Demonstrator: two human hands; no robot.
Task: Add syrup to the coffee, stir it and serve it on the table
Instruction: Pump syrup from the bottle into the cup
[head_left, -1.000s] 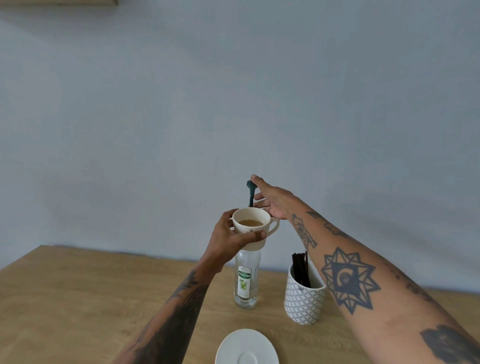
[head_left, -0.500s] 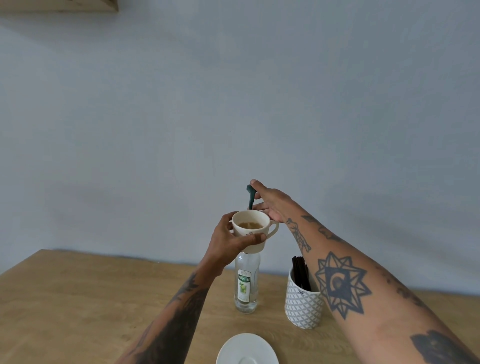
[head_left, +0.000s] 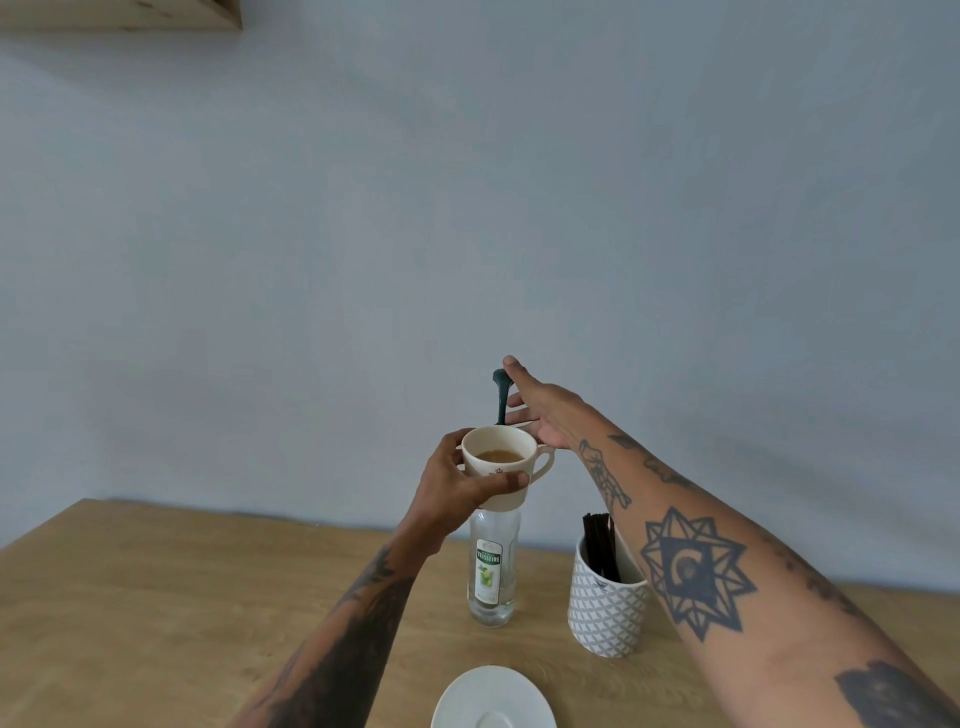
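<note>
Our left hand (head_left: 457, 493) is wrapping around one cream coffee cup (head_left: 501, 465), holding it in the air over the syrup bottle (head_left: 492, 566); brown coffee is sitting inside. Our right hand (head_left: 540, 410) is reaching behind the cup with fingers spread, its forefinger resting on the top of the bottle's dark green pump (head_left: 501, 395). The cup is blocking the bottle's neck from us. We are seeing one patterned holder (head_left: 605, 608) of dark stir sticks (head_left: 600, 545) just right of the bottle, and one white saucer (head_left: 493, 699) lying nearer to us on the wooden table (head_left: 156, 597).
</note>
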